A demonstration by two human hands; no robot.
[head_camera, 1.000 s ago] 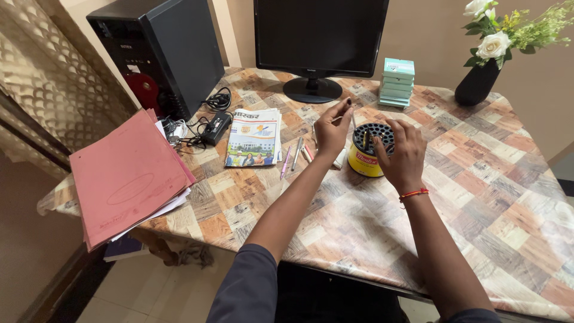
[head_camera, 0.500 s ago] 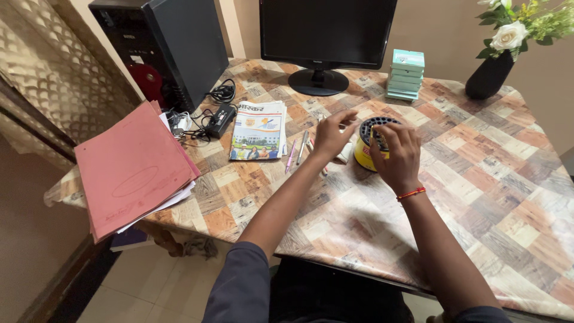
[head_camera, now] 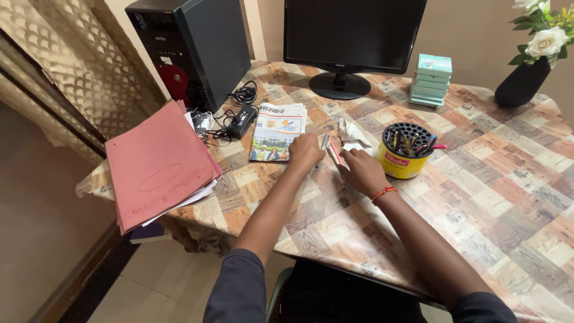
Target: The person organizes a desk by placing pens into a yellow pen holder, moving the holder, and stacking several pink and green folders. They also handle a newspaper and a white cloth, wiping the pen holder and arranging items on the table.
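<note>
Both hands have come down off the pen holder and are now resting low on the table, just left of frame centre, where the loose pens are lying.

Going from large to small: the wood-patchwork-patterned table (head_camera: pixel 478 197) is carrying a black flat monitor (head_camera: pixel 353 33) at the upper centre and a black computer tower (head_camera: pixel 200 48) at the upper left. A stack of pink card folders (head_camera: pixel 156 164) is overhanging the table's left edge. A folded colour newspaper (head_camera: pixel 278 131) is lying just left of the hands. The yellow round pen holder with a black perforated top (head_camera: pixel 405 149) is sitting right of centre, several pens standing in it, well clear of both hands.

The left hand (head_camera: pixel 305 152) is sitting knuckles-up against the newspaper's right edge, its fingers curled under; whether they are gripping anything I cannot tell. The right hand (head_camera: pixel 362 170) is lying palm down, its fingers (head_camera: pixel 345 157) loosely spread and holding nothing that shows.

The loose slim pens (head_camera: pixel 329 149) are lying between the two hands, long axes running up-frame and slightly tilted, away from the person. They are touching or just beside the left hand's knuckles and just up-left of the right fingertips, so both hands are about equally near. A crumpled white paper scrap (head_camera: pixel 353 134) is lying just above them.
</note>
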